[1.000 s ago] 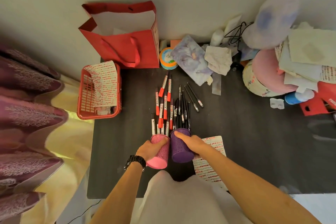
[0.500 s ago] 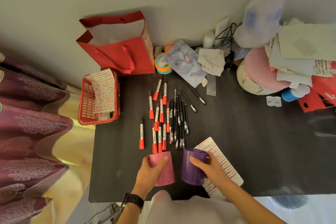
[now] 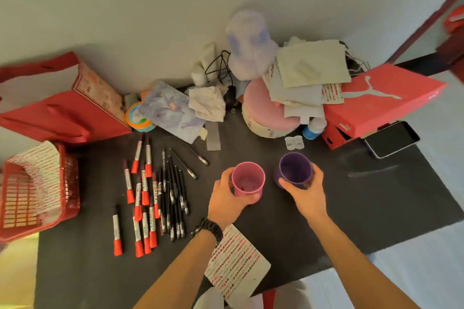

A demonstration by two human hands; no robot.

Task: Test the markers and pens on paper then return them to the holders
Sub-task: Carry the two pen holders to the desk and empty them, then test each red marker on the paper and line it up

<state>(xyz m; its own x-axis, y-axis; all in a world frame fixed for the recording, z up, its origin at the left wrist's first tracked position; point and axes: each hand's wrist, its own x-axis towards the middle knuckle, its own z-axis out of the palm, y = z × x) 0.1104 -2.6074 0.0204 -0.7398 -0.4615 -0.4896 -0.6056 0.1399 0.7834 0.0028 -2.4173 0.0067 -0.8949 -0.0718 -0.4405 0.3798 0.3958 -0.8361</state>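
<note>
- Markers (image 3: 138, 195) with red caps lay loose on the dark bench (image 3: 351, 208), left of the hands. Their long axes ran roughly from the far side to the near side, with the caps toward the person.
- Black pens (image 3: 173, 193) lay in a tight bunch just beside the markers on the right, lined up the same way. A few more pens beyond them slanted from far-left to near-right.
- The pink holder (image 3: 248, 179) stood upright with its mouth up, and the left hand (image 3: 226, 195) gripped it, fingers curled round its wall.
- The purple holder (image 3: 294, 170), also upright, was near the pink one but apart from it. The right hand (image 3: 305, 193) gripped it from the near side.
- It could not be told whether either holder rested on the bench.
- A sheet of paper (image 3: 238, 263) covered in red marks lay at the near edge, partly under the left forearm.
- A red basket (image 3: 37, 190) sat at the left edge of the bench.
</note>
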